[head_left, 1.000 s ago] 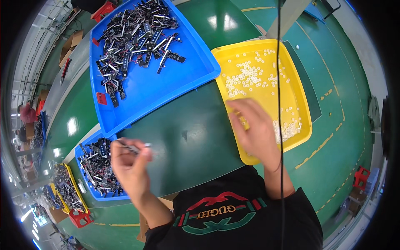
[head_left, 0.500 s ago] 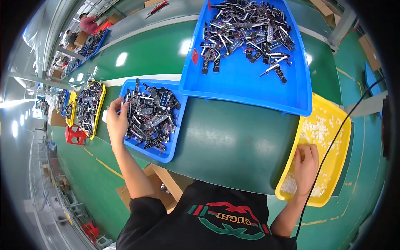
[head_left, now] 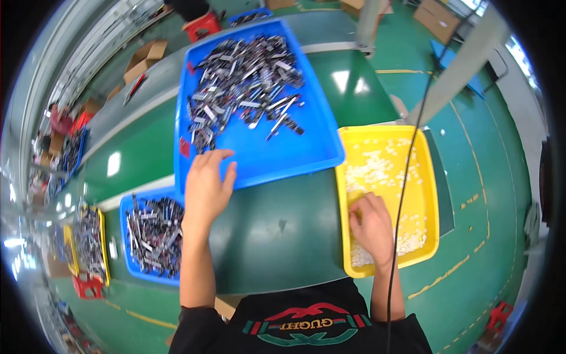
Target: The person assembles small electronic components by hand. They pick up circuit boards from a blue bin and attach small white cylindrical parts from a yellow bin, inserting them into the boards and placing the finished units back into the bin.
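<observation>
My left hand [head_left: 207, 184] is over the near left corner of a large blue tray [head_left: 277, 168], its fingers apart and nothing visible in them. Small black and silver electronic strips [head_left: 250, 71] with thin wires lie heaped in that tray. At the left, partly behind my left forearm, a smaller blue tray [head_left: 131, 266] holds more such strips. My right hand [head_left: 374, 230] reaches into a yellow tray [head_left: 432, 200] with its fingers curled and pressed together; what they hold, if anything, is hidden. Many tiny white pieces [head_left: 377, 168] are scattered around it on the tray's bottom.
A dark green tabletop [head_left: 277, 236] lies between the trays. A black cable [head_left: 407, 177] crosses in front of the yellow tray. Farther left are a yellow tray [head_left: 105, 248] of strips and a red stool [head_left: 88, 287]. A metal post [head_left: 451, 76] rises at the far right.
My left hand has left the smaller blue tray and moved right to the large one, its fingers now spread. The view has turned to the right. My right hand stays in the yellow tray.
</observation>
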Demonstrator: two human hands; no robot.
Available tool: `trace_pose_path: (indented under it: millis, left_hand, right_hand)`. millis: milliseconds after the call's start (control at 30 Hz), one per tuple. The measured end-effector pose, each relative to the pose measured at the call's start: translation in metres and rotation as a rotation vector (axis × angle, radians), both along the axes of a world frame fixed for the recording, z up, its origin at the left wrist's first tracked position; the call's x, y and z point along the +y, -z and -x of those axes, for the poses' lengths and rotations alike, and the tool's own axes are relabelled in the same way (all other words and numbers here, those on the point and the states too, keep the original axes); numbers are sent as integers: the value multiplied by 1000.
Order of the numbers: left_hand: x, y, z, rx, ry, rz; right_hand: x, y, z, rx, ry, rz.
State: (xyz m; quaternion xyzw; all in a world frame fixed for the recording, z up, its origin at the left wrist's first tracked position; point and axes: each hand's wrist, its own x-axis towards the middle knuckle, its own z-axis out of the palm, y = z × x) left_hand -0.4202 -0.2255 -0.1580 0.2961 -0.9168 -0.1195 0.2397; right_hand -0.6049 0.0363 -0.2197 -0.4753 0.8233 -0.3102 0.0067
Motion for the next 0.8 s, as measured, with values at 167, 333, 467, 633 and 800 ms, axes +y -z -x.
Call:
trace_pose_path:
  millis: [167,333,467,633,800]
  left_hand:
    - [-28,36,78,-161,33,-41]
    - [-46,51,115,-276,-11,-180]
    - [-37,45,103,-159,31,-297]
    - [-17,17,54,77,-18,-258]
    - [10,-9,21,334,97,-362]
  right_hand:
    - [3,5,1,-7,1,64]
    - [9,10,6,-83,13,148]
    - [20,13,8,-209,20,227]
    - [13,0,6,-296,-47,249]
    - [7,-37,-11,-399,-128,239]
